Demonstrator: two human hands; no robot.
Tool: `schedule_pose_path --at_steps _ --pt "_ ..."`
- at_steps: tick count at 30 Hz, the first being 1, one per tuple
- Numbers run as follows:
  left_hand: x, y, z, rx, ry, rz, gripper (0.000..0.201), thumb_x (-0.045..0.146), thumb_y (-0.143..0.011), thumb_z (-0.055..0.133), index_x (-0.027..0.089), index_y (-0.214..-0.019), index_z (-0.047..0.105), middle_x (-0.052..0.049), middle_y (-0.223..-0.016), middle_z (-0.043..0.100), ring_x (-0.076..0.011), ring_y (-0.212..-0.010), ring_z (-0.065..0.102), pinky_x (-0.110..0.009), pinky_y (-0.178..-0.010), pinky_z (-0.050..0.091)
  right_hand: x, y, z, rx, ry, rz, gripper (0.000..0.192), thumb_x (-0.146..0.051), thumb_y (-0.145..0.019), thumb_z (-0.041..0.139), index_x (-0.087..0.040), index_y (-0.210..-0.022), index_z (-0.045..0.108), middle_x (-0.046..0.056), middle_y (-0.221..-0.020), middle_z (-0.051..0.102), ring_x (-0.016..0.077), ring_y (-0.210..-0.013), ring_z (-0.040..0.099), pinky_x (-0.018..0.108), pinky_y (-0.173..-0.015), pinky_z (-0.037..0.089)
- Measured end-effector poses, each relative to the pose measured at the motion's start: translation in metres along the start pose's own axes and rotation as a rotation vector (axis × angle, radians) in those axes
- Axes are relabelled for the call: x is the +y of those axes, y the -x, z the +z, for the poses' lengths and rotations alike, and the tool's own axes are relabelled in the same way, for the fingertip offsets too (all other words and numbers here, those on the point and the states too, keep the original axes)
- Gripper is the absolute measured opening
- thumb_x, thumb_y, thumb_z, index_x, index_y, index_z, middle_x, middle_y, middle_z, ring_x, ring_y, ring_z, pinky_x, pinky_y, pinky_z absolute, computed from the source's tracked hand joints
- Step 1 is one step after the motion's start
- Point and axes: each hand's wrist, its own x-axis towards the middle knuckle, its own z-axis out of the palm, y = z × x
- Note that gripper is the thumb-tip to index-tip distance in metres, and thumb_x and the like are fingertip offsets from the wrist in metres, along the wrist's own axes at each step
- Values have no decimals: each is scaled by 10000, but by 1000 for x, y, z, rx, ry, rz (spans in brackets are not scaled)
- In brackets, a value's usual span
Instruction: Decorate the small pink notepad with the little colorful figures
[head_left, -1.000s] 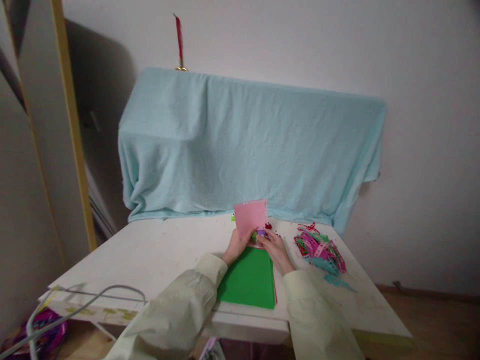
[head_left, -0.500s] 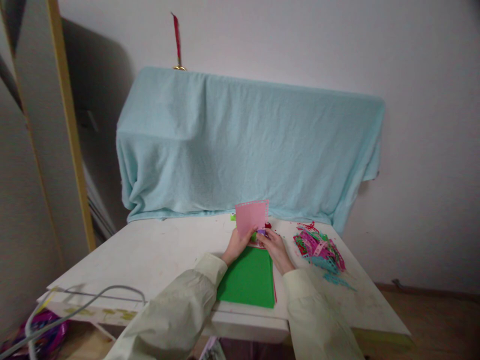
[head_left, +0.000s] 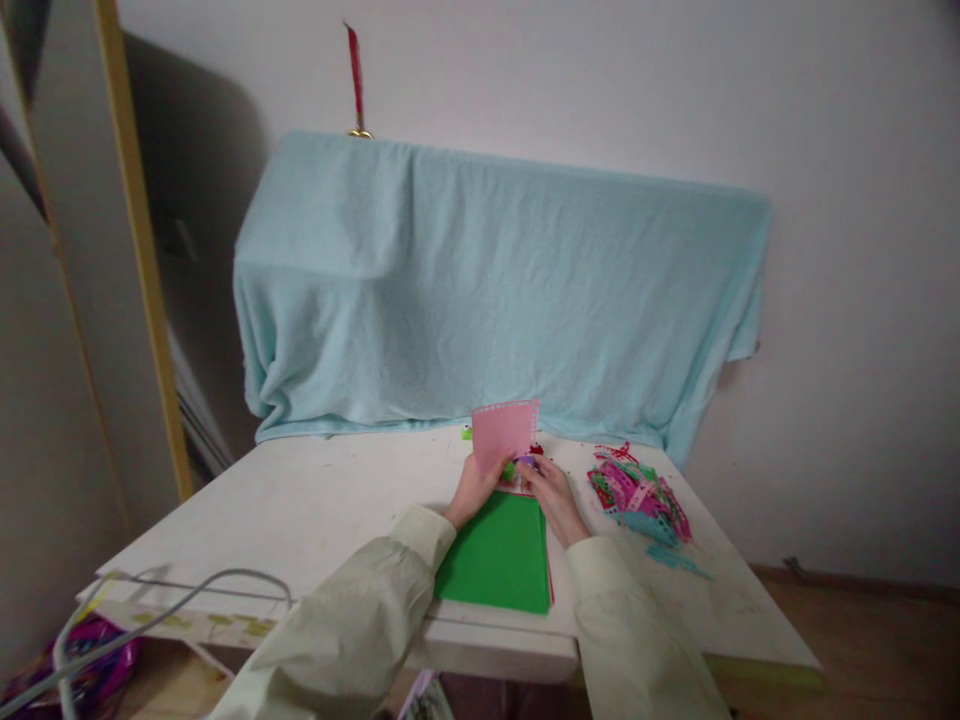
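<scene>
My left hand [head_left: 478,488] is closed on a pink paper sheet [head_left: 501,432], pinching its lower part and keeping it upright. A row of small punched holes runs along the sheet's top and right edges. My right hand [head_left: 553,495] grips a small purple paper punch [head_left: 527,461] at the sheet's lower right; whether the punch is clamped on the paper I cannot tell. Below both hands lies a stack of green paper [head_left: 495,560], with a red edge showing on its right. A small red object [head_left: 536,450] sits just behind my right hand.
To the right is a pile of punched paper strips [head_left: 637,500] in pink, green, red and blue. A small green object [head_left: 466,433] stands at the back of the white table [head_left: 315,500]. A light blue cloth [head_left: 495,290] hangs behind. A grey cable [head_left: 202,585] loops at the front left.
The purple punch has tilted and shifted slightly right in my right hand. My left hand and the pink sheet have stayed almost still.
</scene>
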Motion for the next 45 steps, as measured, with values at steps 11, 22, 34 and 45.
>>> schedule_pose_path --at_steps 11,22,34,45 --pt "-3 0 0 37 1 -11 400 496 -823 516 118 -885 629 -63 -813 654 -166 -731 571 -260 -696 452 2 -1 -1 2 -11 -18 349 -382 -649 745 -199 -938 675 20 -768 658 153 -667 580 263 -608 438" --pt "1 1 -1 -6 -8 -18 392 496 -828 513 120 -827 626 -51 -755 640 -156 -686 555 -244 -656 443 0 2 1 -45 5 -1 347 -362 -637 758 -192 -923 658 32 -854 662 155 -742 591 258 -665 450" --pt "-1 1 1 -48 4 -39 432 514 -816 520 108 -894 644 -74 -818 662 -180 -755 578 -274 -715 467 1 0 1 -40 28 -29 344 -419 -630 746 -194 -878 669 22 -783 651 142 -647 557 247 -579 419" --pt "-14 0 2 -104 -11 -80 443 500 -836 500 102 -970 640 -93 -874 670 -188 -757 596 -276 -683 472 -3 1 0 -41 85 -25 353 -449 -610 756 -185 -824 661 -8 -650 597 101 -502 455 229 -458 321"
